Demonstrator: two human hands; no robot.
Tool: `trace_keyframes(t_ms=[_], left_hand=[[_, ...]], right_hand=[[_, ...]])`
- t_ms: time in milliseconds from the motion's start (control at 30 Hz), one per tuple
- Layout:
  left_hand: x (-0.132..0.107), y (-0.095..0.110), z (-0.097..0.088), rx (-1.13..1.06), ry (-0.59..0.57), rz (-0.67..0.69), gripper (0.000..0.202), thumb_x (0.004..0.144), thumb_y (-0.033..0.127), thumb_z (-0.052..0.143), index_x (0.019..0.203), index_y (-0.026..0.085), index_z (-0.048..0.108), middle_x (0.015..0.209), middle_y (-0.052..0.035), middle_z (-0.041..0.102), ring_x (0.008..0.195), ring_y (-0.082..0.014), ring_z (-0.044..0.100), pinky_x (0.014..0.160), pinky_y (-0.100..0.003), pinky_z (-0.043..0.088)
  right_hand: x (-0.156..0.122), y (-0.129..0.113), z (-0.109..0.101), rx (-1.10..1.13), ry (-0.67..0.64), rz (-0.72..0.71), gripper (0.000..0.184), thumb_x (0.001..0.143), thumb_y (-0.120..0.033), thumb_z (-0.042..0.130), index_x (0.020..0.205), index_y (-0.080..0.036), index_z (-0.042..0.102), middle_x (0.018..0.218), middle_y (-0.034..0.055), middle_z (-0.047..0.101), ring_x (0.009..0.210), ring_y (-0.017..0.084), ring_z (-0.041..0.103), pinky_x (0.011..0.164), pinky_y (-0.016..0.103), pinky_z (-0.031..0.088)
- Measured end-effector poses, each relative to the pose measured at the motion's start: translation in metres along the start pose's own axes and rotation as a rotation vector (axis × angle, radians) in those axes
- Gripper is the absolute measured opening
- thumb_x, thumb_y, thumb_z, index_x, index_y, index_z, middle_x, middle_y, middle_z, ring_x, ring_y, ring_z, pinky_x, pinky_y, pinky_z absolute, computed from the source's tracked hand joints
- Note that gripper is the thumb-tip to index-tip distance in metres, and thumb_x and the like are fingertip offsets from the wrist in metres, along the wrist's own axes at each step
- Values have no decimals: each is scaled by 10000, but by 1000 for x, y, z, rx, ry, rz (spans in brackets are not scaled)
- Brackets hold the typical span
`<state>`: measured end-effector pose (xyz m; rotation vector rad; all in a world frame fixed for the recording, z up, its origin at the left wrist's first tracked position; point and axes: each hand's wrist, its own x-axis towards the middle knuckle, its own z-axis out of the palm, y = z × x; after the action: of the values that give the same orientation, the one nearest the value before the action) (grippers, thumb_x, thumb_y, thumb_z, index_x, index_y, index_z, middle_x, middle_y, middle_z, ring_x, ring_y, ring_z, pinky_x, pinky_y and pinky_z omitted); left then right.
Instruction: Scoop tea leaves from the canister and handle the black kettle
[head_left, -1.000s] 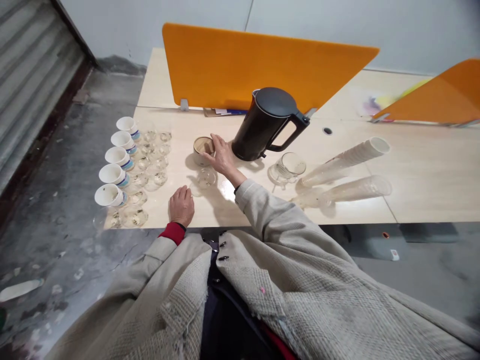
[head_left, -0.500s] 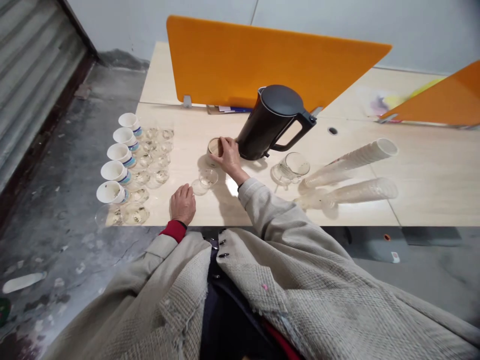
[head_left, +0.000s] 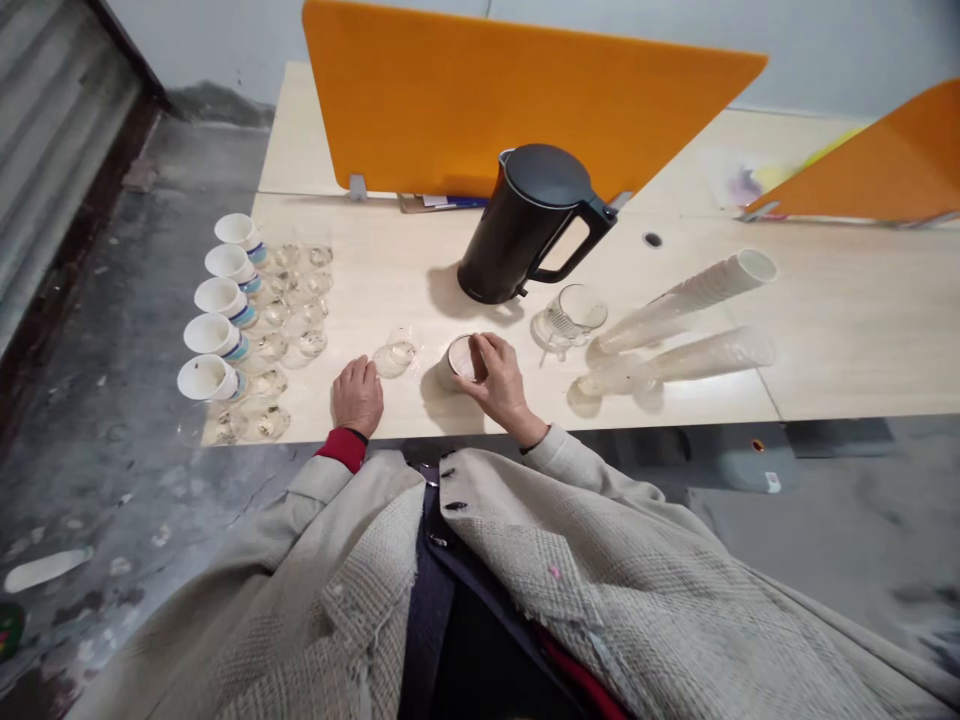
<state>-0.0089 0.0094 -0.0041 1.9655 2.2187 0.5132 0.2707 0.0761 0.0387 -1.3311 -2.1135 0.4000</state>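
Observation:
My right hand (head_left: 497, 378) grips a small round tan container (head_left: 453, 364) near the table's front edge, fingers curled over its rim. My left hand (head_left: 358, 394) rests on the table with its fingers curled under, holding nothing I can see. Between the two hands stands a small clear glass cup (head_left: 394, 355). A black electric kettle (head_left: 525, 224) stands behind the container.
At the left edge stand several white cups with blue bands (head_left: 219, 300) beside rows of small glass cups (head_left: 294, 300). A glass pitcher (head_left: 574, 315) and two lying stacks of disposable cups (head_left: 690, 295) are to the right. Orange dividers (head_left: 517, 95) stand at the back of the wooden table (head_left: 840, 330).
My right hand has pulled the tan container from beside the kettle toward the table's front edge. The left hand has stayed in place.

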Motion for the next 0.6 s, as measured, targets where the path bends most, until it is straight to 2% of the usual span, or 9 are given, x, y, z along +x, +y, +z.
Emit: trace_keyframes(t_ms=[133, 267, 400, 500, 600], left_hand=[[0, -1, 1, -30, 17, 8, 434, 1003, 245, 500, 1387, 148, 677, 1561, -205, 632, 1462, -375, 554, 1163, -549, 463], [-1, -7, 6, -97, 54, 27, 431, 987, 270, 531, 1372, 156, 686, 1537, -208, 648, 1442, -389, 571, 1161, -576, 466], [-2, -19, 11, -194, 135, 77, 416, 990, 315, 532, 1333, 161, 710, 1443, -197, 713, 1365, -373, 632, 1160, -586, 489], [-9, -27, 11, -308, 188, 170, 432, 996, 341, 531, 1361, 175, 693, 1393, -178, 738, 1341, -335, 657, 1174, -559, 507], [-23, -27, 7, -395, 130, 288, 555, 979, 397, 581, 1498, 202, 600, 1478, -167, 690, 1398, -330, 631, 1204, -556, 503]], right_hand=[[-24, -18, -2, 49, -58, -44, 775, 928, -530, 751, 1591, -215, 501, 1500, 206, 552, 1372, 410, 550, 1184, 651, 497], [-35, -36, 0, 74, -114, -76, 847, 902, -496, 802, 1629, -231, 458, 1524, 201, 534, 1394, 410, 536, 1194, 644, 501], [-35, -51, 7, 89, -155, -104, 901, 877, -466, 845, 1642, -220, 437, 1526, 201, 535, 1388, 401, 536, 1191, 625, 513], [-30, -63, 15, 87, -190, -121, 910, 866, -480, 861, 1632, -209, 450, 1520, 200, 541, 1360, 390, 546, 1186, 614, 520], [-24, -73, 22, 70, -219, -118, 921, 867, -547, 851, 1619, -181, 465, 1504, 210, 546, 1322, 388, 550, 1174, 618, 523]])
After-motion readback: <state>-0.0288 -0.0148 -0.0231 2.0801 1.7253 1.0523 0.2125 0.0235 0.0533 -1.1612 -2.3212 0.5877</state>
